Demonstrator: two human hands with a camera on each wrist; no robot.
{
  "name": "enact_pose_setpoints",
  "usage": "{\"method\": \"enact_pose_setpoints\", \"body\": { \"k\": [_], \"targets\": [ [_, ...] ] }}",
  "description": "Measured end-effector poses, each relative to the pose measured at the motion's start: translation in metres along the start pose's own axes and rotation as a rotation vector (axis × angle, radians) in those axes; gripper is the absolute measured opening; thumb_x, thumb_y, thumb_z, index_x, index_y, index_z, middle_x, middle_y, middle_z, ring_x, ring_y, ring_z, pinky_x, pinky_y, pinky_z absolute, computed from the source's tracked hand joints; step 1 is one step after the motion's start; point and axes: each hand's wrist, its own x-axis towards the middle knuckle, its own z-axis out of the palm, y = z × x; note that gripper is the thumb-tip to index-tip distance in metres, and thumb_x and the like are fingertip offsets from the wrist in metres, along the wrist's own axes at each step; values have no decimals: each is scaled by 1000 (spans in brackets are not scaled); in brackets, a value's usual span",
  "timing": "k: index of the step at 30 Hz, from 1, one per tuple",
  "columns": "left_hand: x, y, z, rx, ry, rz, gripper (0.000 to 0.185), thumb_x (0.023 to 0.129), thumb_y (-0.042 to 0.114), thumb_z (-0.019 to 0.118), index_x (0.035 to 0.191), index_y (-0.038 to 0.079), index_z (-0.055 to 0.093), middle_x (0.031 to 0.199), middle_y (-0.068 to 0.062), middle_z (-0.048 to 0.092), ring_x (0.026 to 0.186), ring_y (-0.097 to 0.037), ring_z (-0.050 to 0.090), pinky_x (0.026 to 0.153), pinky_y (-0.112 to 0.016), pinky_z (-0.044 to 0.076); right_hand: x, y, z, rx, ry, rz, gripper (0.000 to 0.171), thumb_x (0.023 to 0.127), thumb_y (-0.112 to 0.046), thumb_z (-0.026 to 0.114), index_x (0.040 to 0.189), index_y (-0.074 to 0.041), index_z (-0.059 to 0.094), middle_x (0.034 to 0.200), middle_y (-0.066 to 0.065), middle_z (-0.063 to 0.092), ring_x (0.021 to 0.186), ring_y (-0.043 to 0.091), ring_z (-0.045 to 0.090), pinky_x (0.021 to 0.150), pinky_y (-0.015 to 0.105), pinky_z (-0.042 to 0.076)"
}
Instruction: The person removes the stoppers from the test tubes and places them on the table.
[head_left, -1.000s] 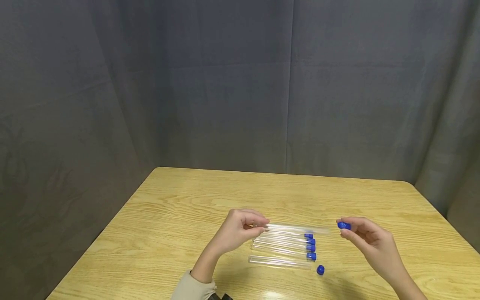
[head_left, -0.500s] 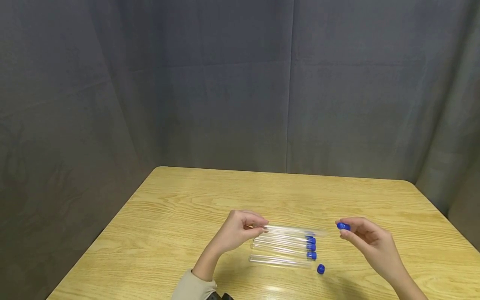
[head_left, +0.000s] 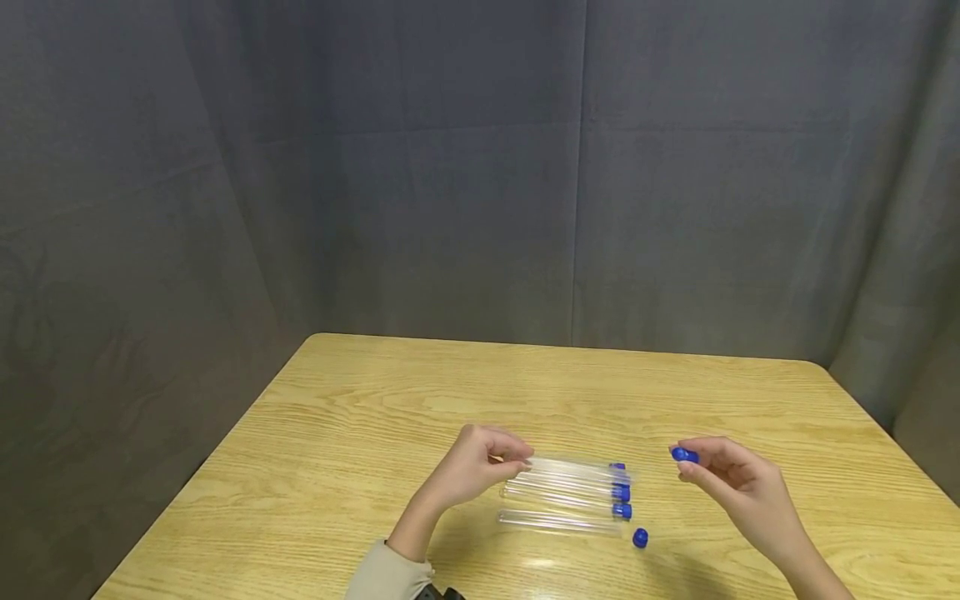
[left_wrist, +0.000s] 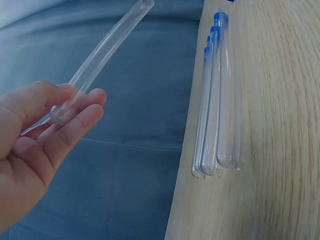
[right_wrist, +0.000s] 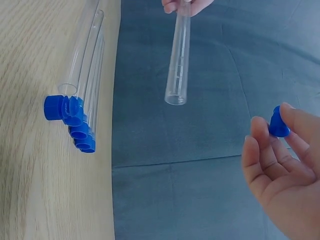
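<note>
Between thumb and fingers my left hand (head_left: 476, 467) pinches the rounded end of a clear test tube (left_wrist: 102, 57), held above the table. Its open end (right_wrist: 176, 99) points right, toward my other hand, and carries no cap. My right hand (head_left: 738, 483) pinches a blue cap (right_wrist: 278, 122) by its sides, apart from the tube. Below lie several test tubes with blue caps (head_left: 622, 494), side by side. Nearest me is an uncapped tube (head_left: 558, 522), with a loose blue cap (head_left: 640, 537) just off its open end.
A wood-grain table (head_left: 360, 400) carries everything. Grey curtains (head_left: 450, 208) hang behind it and along the left and right sides. A beige sleeve (head_left: 388, 573) covers the left forearm.
My left hand has lowered slightly, and the held tube's open end has shifted left and down, away from the cap. The right hand is almost still, keeping the cap.
</note>
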Motion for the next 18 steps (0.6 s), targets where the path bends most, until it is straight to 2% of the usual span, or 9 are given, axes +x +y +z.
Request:
{"method": "enact_pose_setpoints", "body": {
  "k": [4,8,12,18],
  "targets": [
    [-1,8,-2,-6,-19,-27,16,81,-14,52,94,-15,62,92,-23,62,81,-33,62,62,-17,47,0,1,-1,12,-3,1,25,78,20,53,100,10,58,75,4,59,70,7,59,64,17,48],
    [-1,-8,0,1,-23,-47,17,82,-12,53,96,-11,63,92,-20,63,80,-29,63,57,-15,45,-1,3,0,-26,0,21,25,78,19,54,100,8,59,74,3,60,68,8,58,62,17,48],
    [0,-25,2,30,-20,-62,16,82,-8,57,95,-7,65,91,-17,64,77,-19,63,61,-17,47,-1,3,0,-44,0,33,25,78,18,55,100,6,59,74,4,60,67,8,58,62,18,48],
    [1,-35,3,55,-46,-62,14,80,-8,59,92,-8,66,87,-17,65,72,-11,61,63,-18,48,-1,2,1,-59,2,47,23,79,17,55,99,8,59,74,3,60,67,8,58,62,18,49]
  ]
}}
